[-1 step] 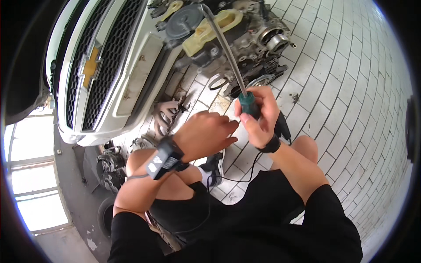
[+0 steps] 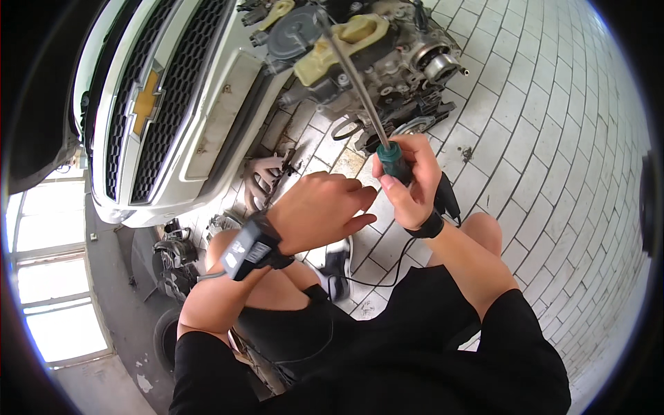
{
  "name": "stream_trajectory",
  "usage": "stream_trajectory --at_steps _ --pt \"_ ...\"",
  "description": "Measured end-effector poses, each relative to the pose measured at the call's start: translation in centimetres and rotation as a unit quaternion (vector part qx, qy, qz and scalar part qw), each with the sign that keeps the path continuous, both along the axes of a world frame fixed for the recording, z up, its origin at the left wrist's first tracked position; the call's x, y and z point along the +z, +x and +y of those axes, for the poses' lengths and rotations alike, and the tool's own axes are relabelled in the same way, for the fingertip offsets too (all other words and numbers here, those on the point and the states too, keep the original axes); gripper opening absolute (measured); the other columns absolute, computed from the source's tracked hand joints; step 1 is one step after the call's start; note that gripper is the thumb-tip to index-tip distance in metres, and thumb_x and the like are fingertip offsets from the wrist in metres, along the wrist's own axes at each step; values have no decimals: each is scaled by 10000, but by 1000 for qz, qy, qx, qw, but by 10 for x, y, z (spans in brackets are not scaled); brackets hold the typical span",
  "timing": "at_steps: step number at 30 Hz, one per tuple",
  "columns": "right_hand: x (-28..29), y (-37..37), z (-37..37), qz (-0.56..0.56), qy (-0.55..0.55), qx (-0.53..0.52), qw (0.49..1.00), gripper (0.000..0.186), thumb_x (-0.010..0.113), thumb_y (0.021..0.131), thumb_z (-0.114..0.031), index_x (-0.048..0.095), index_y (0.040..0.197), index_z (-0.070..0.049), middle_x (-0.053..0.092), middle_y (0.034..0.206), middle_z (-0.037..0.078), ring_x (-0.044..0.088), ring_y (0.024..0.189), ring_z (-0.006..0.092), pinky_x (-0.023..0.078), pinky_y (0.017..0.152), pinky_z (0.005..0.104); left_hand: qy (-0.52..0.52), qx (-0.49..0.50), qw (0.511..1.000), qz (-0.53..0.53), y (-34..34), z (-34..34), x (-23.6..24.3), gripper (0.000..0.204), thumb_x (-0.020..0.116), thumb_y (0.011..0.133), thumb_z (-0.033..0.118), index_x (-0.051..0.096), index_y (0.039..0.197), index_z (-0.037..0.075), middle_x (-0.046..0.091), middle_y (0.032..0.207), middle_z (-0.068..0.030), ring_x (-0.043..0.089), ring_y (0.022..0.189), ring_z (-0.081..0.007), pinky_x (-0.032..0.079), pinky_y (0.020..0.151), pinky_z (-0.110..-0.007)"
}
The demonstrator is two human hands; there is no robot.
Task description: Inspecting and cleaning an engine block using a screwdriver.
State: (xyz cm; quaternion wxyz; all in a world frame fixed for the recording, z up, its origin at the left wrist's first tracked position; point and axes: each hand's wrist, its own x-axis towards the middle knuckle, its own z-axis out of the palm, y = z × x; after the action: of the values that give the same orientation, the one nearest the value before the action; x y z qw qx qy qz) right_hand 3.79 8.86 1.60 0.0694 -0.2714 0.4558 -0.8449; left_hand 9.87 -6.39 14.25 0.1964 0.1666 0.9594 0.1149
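Note:
My right hand is closed round the green handle of a pry bar. The bar's long metal shaft points up and away, and its bent tip appears in front of the engine's upper part. Whether the tip touches anything I cannot tell. Just left of the handle is my left hand, back upward, its thumb and forefinger apart with nothing seen between them. Beyond both hands stands a partly stripped engine with a yellowish plastic part and a round dark grey cover on top.
The white front of a car rises at the left. A rusty manifold-like part lies on the tiled floor. A tyre and dark metal parts are at lower left. A thin cable runs between my wrists.
My left wrist and forearm have shifted very slightly left. The view has tilted a little, and the right hand keeps its hold on the pry bar.

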Motion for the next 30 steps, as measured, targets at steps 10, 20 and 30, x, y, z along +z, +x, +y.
stream_trajectory --at_steps 10,20,30 --pt "45 -23 54 229 187 -122 948 463 683 802 -84 663 1224 105 650 1074 180 627 916 256 496 825 326 347 76 878 322 -8 -38 34 49 758 807 -16 710 813 -27 665 679 -87 609 559 -183 450 518 -309" --pt "194 -24 105 271 287 -184 900 537 655 1016 -371 498 1392 -21 597 1248 296 667 1046 259 576 819 298 571 50 686 448 -18 -100 43 176 468 1072 108 577 1054 -29 536 720 -44 387 550 -77 310 509 -246" --pt "256 -59 -22 362 417 -84 829 305 574 1042 -220 664 1073 69 694 1049 159 634 1103 245 512 928 348 512 96 791 320 -42 -144 36 215 645 983 -5 721 1173 -70 698 1050 -92 613 875 -109 474 796 -219"
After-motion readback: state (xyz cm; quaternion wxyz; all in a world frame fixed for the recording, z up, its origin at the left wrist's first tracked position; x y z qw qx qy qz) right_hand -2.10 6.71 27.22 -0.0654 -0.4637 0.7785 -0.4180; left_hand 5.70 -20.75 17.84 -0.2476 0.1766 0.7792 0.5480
